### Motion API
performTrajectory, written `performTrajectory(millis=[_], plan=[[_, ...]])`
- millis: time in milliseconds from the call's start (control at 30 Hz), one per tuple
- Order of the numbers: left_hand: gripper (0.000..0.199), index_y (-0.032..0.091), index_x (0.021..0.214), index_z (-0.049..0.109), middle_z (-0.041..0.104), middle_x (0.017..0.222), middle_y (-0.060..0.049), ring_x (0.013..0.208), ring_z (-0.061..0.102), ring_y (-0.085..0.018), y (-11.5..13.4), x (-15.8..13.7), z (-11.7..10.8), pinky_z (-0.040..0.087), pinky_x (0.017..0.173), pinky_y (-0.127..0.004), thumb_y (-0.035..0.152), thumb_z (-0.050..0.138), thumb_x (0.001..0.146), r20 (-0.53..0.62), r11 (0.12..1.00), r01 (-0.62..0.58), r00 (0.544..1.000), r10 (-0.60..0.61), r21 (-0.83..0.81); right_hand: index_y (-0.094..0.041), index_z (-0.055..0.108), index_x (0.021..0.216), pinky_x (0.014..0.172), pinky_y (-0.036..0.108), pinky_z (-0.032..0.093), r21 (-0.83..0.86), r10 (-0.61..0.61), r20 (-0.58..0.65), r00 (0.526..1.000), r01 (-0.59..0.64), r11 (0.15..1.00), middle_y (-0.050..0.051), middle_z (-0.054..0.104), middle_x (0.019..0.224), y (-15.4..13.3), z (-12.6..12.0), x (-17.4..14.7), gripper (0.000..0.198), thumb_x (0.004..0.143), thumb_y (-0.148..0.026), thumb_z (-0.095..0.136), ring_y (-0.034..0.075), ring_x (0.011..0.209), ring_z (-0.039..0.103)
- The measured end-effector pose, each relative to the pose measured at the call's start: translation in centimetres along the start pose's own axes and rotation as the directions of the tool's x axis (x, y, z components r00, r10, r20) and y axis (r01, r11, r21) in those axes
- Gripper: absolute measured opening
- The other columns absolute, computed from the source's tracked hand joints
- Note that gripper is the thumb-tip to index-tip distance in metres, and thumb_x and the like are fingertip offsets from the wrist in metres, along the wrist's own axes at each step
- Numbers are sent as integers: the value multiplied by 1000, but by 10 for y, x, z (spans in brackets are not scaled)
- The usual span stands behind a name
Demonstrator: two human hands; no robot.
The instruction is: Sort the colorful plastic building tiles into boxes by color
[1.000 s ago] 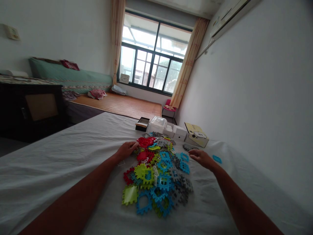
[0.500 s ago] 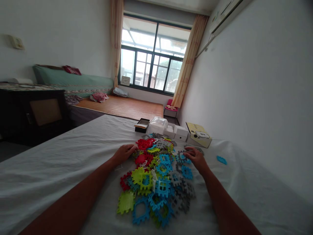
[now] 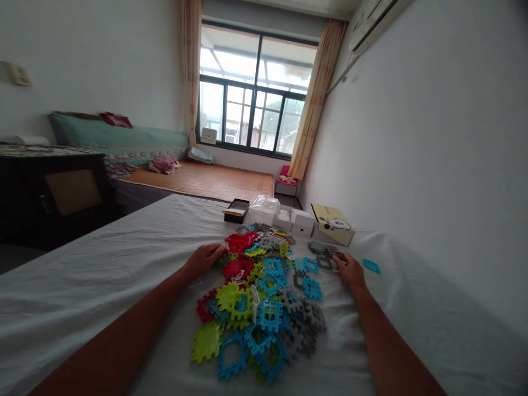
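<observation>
Pinching grey piece (image 3: pixel 326 268), right hand (image 3: pixel 348 269) sits just beside other greys (image 3: pixel 319 248), right of pile (image 3: pixel 266 314). Best keep grip light, lay piece flat, clear of blues (image 3: pixel 312 289). Left hand (image 3: pixel 205 259) by red pieces (image 3: pixel 242 241); cannot tell if fingers hold any.

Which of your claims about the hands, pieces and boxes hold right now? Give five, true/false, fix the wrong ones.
1. The right hand is at the edge of a grey frame piece. True.
2. The lone blue piece lies between the two hands. False: it lies to the right of the right hand.
3. The left hand is by the red pieces. True.
4. The black box is left of the clear plastic container. True.
5. The yellow box stands left of the black box. False: it stands to its right.
</observation>
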State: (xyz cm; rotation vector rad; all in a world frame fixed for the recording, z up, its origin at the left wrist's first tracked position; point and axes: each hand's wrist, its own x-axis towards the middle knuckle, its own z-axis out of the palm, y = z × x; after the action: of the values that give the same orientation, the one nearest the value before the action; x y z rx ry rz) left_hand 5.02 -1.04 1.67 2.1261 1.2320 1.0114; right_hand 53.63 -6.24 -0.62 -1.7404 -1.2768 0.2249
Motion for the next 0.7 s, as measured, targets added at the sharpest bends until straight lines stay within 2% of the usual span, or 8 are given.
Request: performTrajectory(millis=[67,200,300,367,500,567,700], plan=[[43,19,84,72,71,76,-1,71,61,-18,0,0,0,44,64,-22,51,43,84,2,1000,-3,1000,3,-1,-20,68,96,72,35,50,-15,-23,37,999,24,1000,8,72,96,0,-2,-1,42,68,-49,59,22,77,67],[43,19,84,71,70,76,-1,70,60,-17,4,-1,-3,44,63,-22,51,42,85,18,1000,-14,1000,14,6,-24,70,95,74,34,50,-165,-69,225,972,108,980,4,72,90,-1,-3,-9,36,67,-46,64,21,78,66],[44,18,84,71,70,76,-2,70,60,-17,5,-1,-3,44,63,-23,50,42,85,19,1000,-17,1000,17,3,-23,68,103,77,35,49,-298,-148,188,971,200,934,6,71,95,-14,5,-17,37,75,-44,56,21,79,64],[44,18,84,71,70,76,-2,70,60,-17,6,-1,-3,44,63,-23,51,42,85,18,1000,-18,1000,18,-14,-23,67,104,81,36,48,-308,-243,175,954,287,907,6,69,101,-29,12,-22,36,79,-44,52,22,85,63],[44,18,83,71,70,75,-2,70,59,-17,5,-2,-3,45,63,-23,52,42,84,15,1000,-22,1000,22,-18,-23,68,106,93,38,42,-200,-425,344,837,508,838,7,69,106,-63,19,-35,34,81,-41,53,24,105,56],[44,18,82,71,70,76,-2,71,60,-18,5,-2,-3,45,63,-23,51,42,85,17,1000,-29,999,29,-8,-22,68,102,88,37,44,-129,-407,445,798,507,852,7,70,98,-74,17,-40,33,82,-43,52,24,99,58],[44,18,84,70,70,76,-2,72,61,-18,6,-2,-4,44,65,-23,50,39,87,35,998,-49,998,48,32,-20,69,90,69,28,47,7,-329,600,729,406,914,4,70,84,-83,6,-45,34,81,-49,53,18,74,61]])
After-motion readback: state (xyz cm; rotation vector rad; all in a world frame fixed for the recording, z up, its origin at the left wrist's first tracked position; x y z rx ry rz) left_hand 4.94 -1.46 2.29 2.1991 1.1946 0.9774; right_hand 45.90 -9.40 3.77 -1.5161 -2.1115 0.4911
